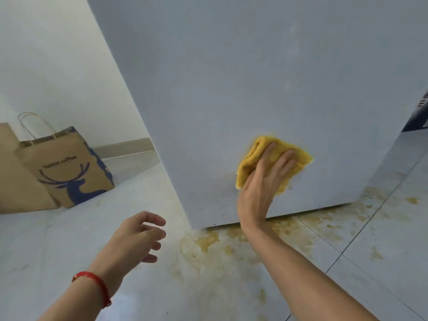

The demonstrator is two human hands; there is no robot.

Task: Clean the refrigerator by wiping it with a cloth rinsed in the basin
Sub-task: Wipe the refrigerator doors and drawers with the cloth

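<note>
The tall pale grey-blue refrigerator (254, 77) fills most of the view, its flat side panel running down to a bottom edge just above the floor. Small dark specks dot the panel near that edge. The glossy light grey tiled floor (58, 251) spreads beneath it, marked with yellowish-brown spill stains (208, 242) that gather along the refrigerator's base and scatter out to the right across the tile joints. To the left, a brown paper shopping bag with a dark blue deer print and twisted paper handles (67, 167) stands on the floor against a white wall, well apart from the refrigerator, with a plain brown flat sheet just behind it.

The person's right hand (264, 179) lies flat with fingers straight and slightly spread, pressing a folded mustard-yellow terry cloth (252, 158) against the lower part of the side panel. The left hand (136, 237) hovers above the floor near the refrigerator's front corner, fingers loosely curled and holding nothing. A red cord bracelet (92, 283) circles the left wrist.
</note>
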